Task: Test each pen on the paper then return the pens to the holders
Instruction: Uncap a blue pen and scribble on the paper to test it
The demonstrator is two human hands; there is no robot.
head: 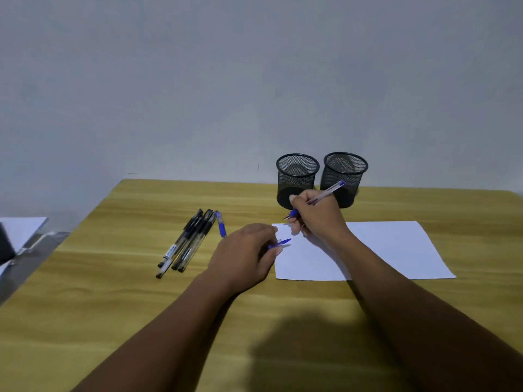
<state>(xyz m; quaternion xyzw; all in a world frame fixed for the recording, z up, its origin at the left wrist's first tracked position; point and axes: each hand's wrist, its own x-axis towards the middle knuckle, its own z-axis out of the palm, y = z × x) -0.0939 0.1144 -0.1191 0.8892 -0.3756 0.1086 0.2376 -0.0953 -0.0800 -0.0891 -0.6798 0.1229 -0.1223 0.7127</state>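
I'm gripping the pen [325, 192] in my right hand [315, 215], fingers curled round its blue grip and thumb pinching it. The barrel is slanting up and away toward the holders, its blue end showing against the right one. The tip is pointing down-left, sitting just past the far left corner of the paper [390, 250]; I can't tell whether it's touching anything.

My left hand [243, 257] is resting on the table [113, 306] at the paper's left edge, fingers curled and pinching the cap [280, 243], which is poking out over the sheet.

The paper is lying flat in front of me, with my right forearm crossing it. Beyond it, the two holders [297, 176] [345, 172] are standing upright side by side near the table's far edge, close to the wall [254, 80].

Off to the left, the black pens [185, 244] are lying bunched together on the table, and a blue pen [220, 223] is lying just beside their far ends.
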